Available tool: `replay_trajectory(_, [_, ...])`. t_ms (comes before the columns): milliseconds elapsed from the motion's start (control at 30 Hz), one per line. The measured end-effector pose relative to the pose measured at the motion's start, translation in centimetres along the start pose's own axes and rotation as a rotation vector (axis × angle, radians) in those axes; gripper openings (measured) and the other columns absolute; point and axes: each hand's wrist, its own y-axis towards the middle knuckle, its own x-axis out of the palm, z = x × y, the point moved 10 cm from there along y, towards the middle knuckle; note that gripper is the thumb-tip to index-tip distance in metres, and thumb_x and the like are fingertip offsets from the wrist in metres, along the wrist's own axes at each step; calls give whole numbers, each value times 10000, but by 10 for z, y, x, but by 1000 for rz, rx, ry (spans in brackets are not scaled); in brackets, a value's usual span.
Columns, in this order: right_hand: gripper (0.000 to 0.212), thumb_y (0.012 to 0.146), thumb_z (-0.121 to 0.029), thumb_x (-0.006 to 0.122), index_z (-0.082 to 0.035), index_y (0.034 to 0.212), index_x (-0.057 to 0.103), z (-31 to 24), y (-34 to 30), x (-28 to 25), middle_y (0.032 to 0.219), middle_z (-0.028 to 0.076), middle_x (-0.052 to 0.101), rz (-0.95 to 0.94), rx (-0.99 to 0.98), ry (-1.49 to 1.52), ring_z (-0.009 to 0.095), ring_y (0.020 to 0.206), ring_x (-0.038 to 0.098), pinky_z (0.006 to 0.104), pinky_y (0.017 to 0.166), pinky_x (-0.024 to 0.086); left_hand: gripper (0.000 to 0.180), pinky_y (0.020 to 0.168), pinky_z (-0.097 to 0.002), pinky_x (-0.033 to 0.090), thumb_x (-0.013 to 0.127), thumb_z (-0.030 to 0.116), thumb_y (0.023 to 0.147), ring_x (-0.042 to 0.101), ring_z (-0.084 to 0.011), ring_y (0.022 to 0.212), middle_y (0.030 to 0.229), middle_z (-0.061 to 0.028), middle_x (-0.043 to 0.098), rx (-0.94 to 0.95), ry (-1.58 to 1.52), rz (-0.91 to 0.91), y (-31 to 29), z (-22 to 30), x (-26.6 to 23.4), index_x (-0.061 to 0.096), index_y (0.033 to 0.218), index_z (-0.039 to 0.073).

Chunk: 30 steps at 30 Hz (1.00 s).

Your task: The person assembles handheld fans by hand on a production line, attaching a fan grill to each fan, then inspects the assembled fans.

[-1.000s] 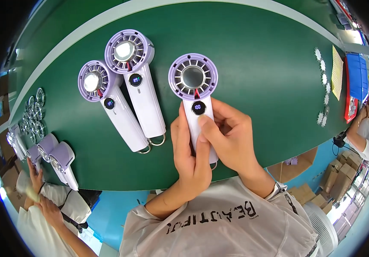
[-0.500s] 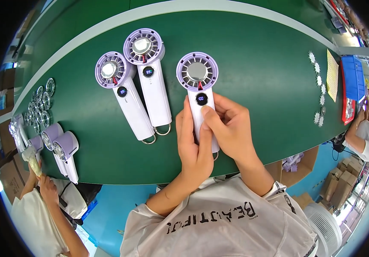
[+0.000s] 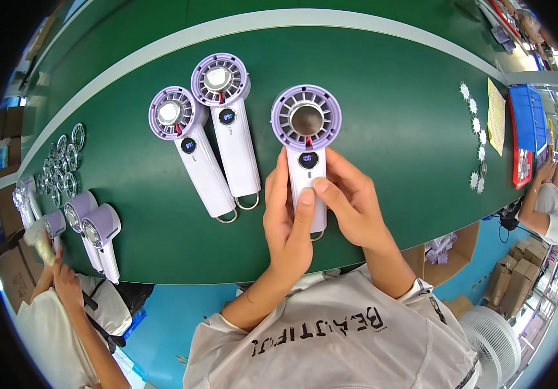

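A white and lilac handheld fan (image 3: 307,119) is held upright above the green table between my two hands, its round display lit. My left hand (image 3: 288,223) wraps the handle from the left, thumb lying on its front. On the other side my right hand (image 3: 351,201) grips it, with the thumb on the handle below the display. The fan's round head shows dark slots, a mirror-like centre and a small red mark. Left of my hands, two more handheld fans, one nearer (image 3: 204,165) and one farther (image 3: 230,123), lie side by side with lit displays and metal loops.
At the left, clear round rings (image 3: 61,162) and several more fans (image 3: 100,227) lie near a co-worker's hands (image 3: 65,279). White star-shaped parts (image 3: 475,123) line the right side, beside a yellow sheet (image 3: 496,117) and a blue bin (image 3: 528,118). An open carton (image 3: 467,249) stands below the table edge.
The fan's head has tipped slightly and looks larger. My right thumb has slid down from just under the display to lower on the handle. My left thumb has moved up.
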Motion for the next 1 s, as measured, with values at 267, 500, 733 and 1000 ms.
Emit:
replay_trajectory(267, [542, 1016, -52, 569, 43, 1526, 411, 2, -2, -3, 1266, 137, 669, 14, -7, -14, 176, 1106, 664, 321, 945, 534, 626, 1063, -333, 433, 536, 157, 1058, 556, -191, 1285, 1506, -152, 497, -15, -89, 19, 0, -9, -2, 275, 1589, -46])
replay_trajectory(500, [545, 1000, -42, 593, 59, 1510, 426, -1, -4, 0, 1280, 152, 666, 13, -68, 9, 180, 1116, 666, 323, 943, 545, 625, 1064, -343, 443, 564, 105, 1029, 561, -207, 1293, 1504, -163, 502, -15, -192, 56, -3, -4, -2, 305, 1577, -48])
replay_trajectory(733, [524, 991, -29, 592, 68, 1487, 455, 2, -3, -6, 1238, 145, 679, 33, -46, -14, 164, 1077, 672, 316, 916, 556, 571, 1074, -350, 452, 574, 58, 1015, 557, -209, 1299, 1468, -152, 506, -24, -234, 100, -1, -5, -1, 374, 1532, -77])
replay_trajectory(1000, [490, 1008, -31, 567, 63, 1477, 465, 6, 3, -1, 1255, 123, 662, 49, -31, 18, 151, 1109, 639, 304, 959, 518, 521, 1069, -325, 446, 553, 66, 1039, 561, -183, 1275, 1466, -144, 537, 105, -8, 114, 2, 5, -6, 412, 1529, -46])
